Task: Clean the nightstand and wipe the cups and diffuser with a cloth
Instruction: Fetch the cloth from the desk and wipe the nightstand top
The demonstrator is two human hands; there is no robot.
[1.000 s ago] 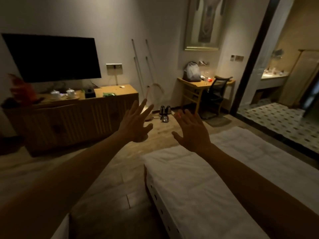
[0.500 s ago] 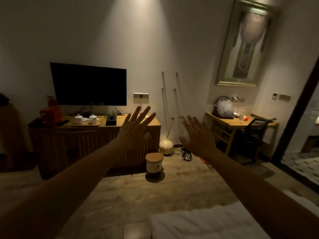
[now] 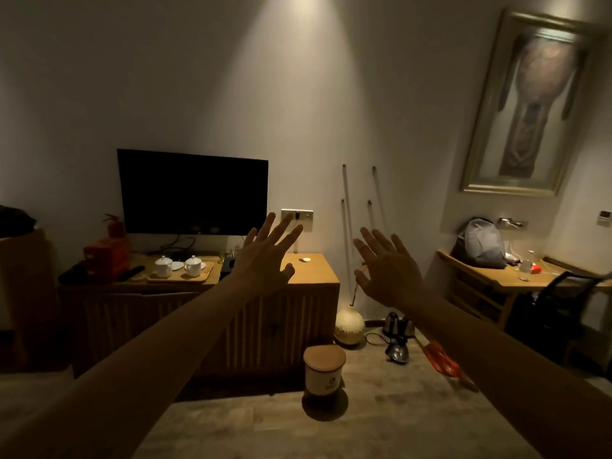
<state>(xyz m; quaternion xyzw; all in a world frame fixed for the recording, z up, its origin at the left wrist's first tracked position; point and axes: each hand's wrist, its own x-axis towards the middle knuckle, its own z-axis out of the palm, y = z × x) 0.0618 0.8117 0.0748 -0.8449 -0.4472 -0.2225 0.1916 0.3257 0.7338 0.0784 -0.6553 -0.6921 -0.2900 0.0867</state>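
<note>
**Both hands spread and empty, cups across the room**

Left hand (image 3: 265, 260) and right hand (image 3: 385, 273) are held out at arm's length in the head view, fingers fanned wide, palms facing away, gripping nothing. They float in front of the far wall, well apart from every object, and no cloth is in either one.

Beyond the left hand runs a long wooden cabinet (image 3: 311, 276) under a dark TV (image 3: 192, 192). On its top sits a tray (image 3: 180, 276) bearing two white lidded cups (image 3: 178, 266), side by side and upright. They look like thin porcelain: light, stiff, smooth enough to slip, and easy to chip. My judgement is that each should be held around the body with one hand while the other wipes, with the loose lid lifted off first or pinned down by a finger. A lidded jar (image 3: 324, 372) stands on the floor in front of the cabinet.

Much is unclear. The room is dim, and the left end of the cabinet is a clutter of red and black shapes I cannot name with confidence. The left hand covers a dark item beside the tray. No diffuser can be picked out for certain; the round pale vase (image 3: 349, 324) with sticks by the cabinet's right end may be it. No cloth is visible anywhere. Whether this cabinet is the nightstand meant cannot be told, and the desk (image 3: 496, 279) at right is cut by the frame edge.
</note>
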